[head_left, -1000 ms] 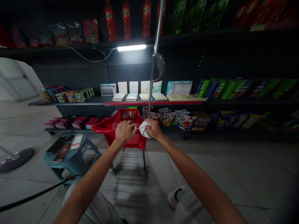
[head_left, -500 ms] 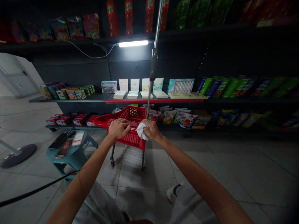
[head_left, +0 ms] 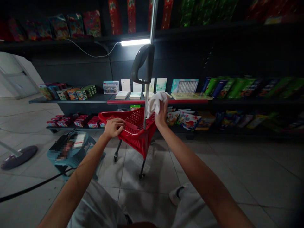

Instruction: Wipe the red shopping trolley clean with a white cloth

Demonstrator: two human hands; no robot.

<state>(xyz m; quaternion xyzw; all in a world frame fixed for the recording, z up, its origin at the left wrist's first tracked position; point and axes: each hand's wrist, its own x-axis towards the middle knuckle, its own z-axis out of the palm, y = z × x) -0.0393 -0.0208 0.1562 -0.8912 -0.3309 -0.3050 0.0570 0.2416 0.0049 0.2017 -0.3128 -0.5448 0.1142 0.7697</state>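
Note:
A small red shopping cart (head_left: 135, 139) on thin legs with wheels stands in front of me, turned at an angle. My left hand (head_left: 114, 127) is closed over its near left rim. A crumpled white cloth (head_left: 155, 104) is in my right hand (head_left: 162, 114), raised beside the metal pole (head_left: 146, 101) that rises from the cart's near corner. The cloth is close to the pole; whether it touches is unclear. Higher on the pole sits a grey loop handle (head_left: 143, 65).
Behind the cart, a dark shelf (head_left: 95, 100) carries small boxes, booklets (head_left: 122, 95) and snack bags (head_left: 190, 121). A lit tube lamp (head_left: 135, 42) hangs above. To my left are a blue-green stool (head_left: 68, 161) with blurred items, a round pole base (head_left: 20, 158) and a black cable (head_left: 38, 186).
The cart has turned, swinging its pole left and bringing the loop handle into side view. My right hand has lifted the cloth up and right from the rim; my left hand shifted slightly left.

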